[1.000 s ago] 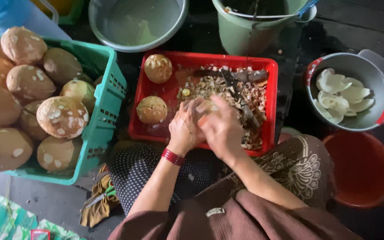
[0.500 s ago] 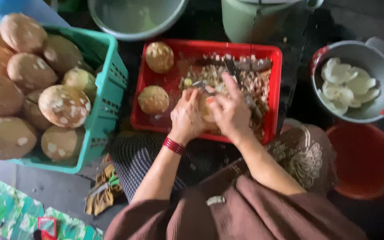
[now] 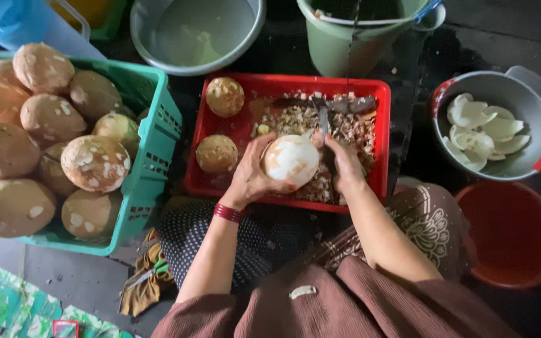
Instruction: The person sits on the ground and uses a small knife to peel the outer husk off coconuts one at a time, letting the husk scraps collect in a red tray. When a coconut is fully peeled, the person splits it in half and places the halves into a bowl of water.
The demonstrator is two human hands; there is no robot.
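Left hand [image 3: 252, 178]: fingers wrapped around the peeled coconut [image 3: 292, 159], held over the red tray [image 3: 380, 134].
Right hand [image 3: 345, 166]: closed on a knife [image 3: 324, 122], blade beside the coconut.
Left: green basket [image 3: 158, 144] of coconuts.

Head view, steeply downward, close.

Place: an informal food-preparation spot on a dark floor.
Signs: a green crate [image 3: 151, 156] holding husked coconuts, left of the left hand [image 3: 252, 178]; buckets standing ahead; bowl [image 3: 536, 119] sitting right.
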